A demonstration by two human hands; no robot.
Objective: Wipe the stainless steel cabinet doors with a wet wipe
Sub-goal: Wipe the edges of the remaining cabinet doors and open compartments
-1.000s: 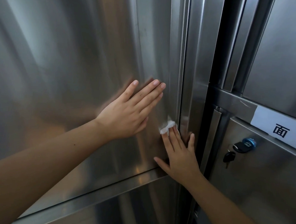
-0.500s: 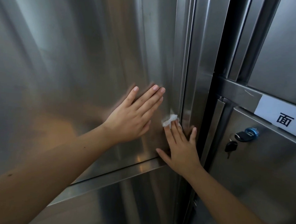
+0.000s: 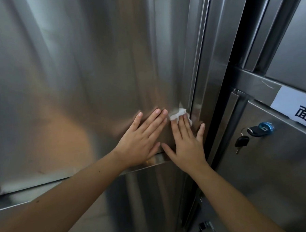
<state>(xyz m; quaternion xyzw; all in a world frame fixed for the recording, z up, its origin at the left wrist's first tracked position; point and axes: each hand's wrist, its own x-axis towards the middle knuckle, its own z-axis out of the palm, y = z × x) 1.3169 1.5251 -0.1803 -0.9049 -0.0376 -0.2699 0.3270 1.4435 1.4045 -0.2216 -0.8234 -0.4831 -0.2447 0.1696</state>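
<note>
A tall stainless steel cabinet door (image 3: pixel 80 67) fills the left of the head view, its brushed face catching a soft reflection of the person's arms. To the right, across a dark gap, stands a neighbouring cabinet (image 3: pixel 278 175) with a white paper label (image 3: pixel 294 105) bearing a printed character.

The left hand (image 3: pixel 144 138) lies flat on the door near its lower right corner, fingers straight and together, holding nothing. Just beside it, the right hand (image 3: pixel 188 144) presses flat too, fingers extended, pinning the wet wipe (image 3: pixel 177 115) against the steel under its fingertips rather than gripping it. The wipe, small and bunched, sits at the door's right edge, close to the seam.

A key (image 3: pixel 241 141) hangs from a blue lock (image 3: pixel 266 126) on the neighbouring cabinet.

The risks appear modest: held by fingertip pressure alone, the crumpled wipe could slip free or catch in the seam, and so little cloth covers only a narrow strip at a pass. The bare left palm likely leaves fresh prints on the steel.
</note>
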